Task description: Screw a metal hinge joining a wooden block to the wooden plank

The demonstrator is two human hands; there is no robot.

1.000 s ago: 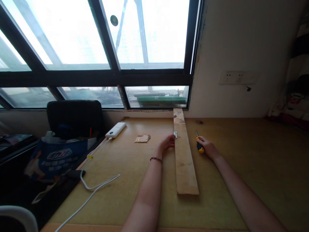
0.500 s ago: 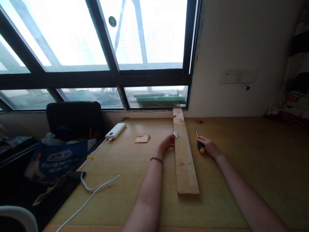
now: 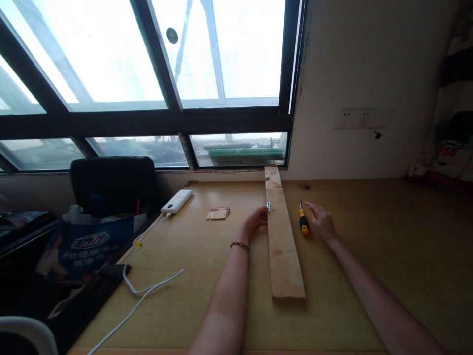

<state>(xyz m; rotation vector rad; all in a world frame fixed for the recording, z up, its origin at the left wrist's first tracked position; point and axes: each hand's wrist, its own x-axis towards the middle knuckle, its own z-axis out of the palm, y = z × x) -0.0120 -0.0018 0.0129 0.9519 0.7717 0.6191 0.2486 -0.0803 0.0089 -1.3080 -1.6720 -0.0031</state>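
Observation:
A long wooden board (image 3: 284,246) lies on the table, its far end close to the window. At the board's left edge my left hand (image 3: 257,217) pinches a small silver metal hinge (image 3: 268,206), which rests partly on the wood; some of these fingers are hidden by the board. Right of the board, a screwdriver (image 3: 303,223) with a yellow and black handle lies on the tabletop, its tip pointing away from me. My right hand (image 3: 320,220) is just beside the screwdriver, apart from it, with its fingers loosely extended and nothing in them.
Left of the board are a small stack of thin tan pieces (image 3: 218,213) and a white power bank (image 3: 177,201) with a white cable (image 3: 148,287). A black chair (image 3: 114,182) and a blue bag (image 3: 92,246) stand past the table's left edge. Wall sockets (image 3: 356,118) are behind.
My right hand has let go of the screwdriver and moved slightly right. The screwdriver now lies straighter on the table. My left hand, the hinge and the board have stayed in place.

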